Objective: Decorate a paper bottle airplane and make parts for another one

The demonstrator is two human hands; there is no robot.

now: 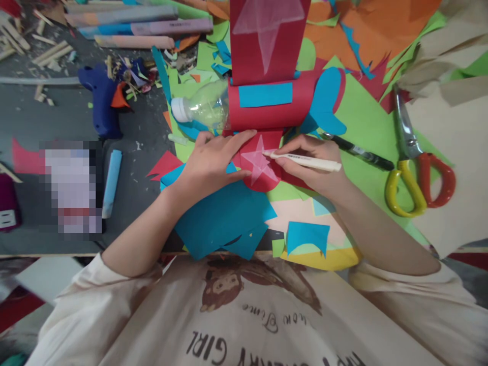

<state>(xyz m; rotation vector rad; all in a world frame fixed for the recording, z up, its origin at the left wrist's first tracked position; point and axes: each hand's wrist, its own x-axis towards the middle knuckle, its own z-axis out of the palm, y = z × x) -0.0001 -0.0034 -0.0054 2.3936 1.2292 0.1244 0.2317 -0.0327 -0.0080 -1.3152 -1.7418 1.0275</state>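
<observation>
A plastic bottle point(208, 108) wrapped in red paper lies on its side, white cap to the left, with blue paper fins point(327, 104) at its right end. Red paper wings stick out from it, and the near wing point(271, 182) bears a pale pink star point(258, 165). My right hand point(314, 155) grips a white marker point(318, 162), its tip on the star. Spread over the near wing's left side, my left hand point(215, 162) presses it with fingers apart. The far wing point(244, 56) carries another pale star.
Scissors point(409, 137) with red and yellow handles and a black pen point(360, 151) lie to the right. At left are a blue glue gun point(101, 101), a light blue marker point(112, 183) and a blurred-out patch. Several markers point(152, 26) and coloured paper scraps point(221, 218) surround the work.
</observation>
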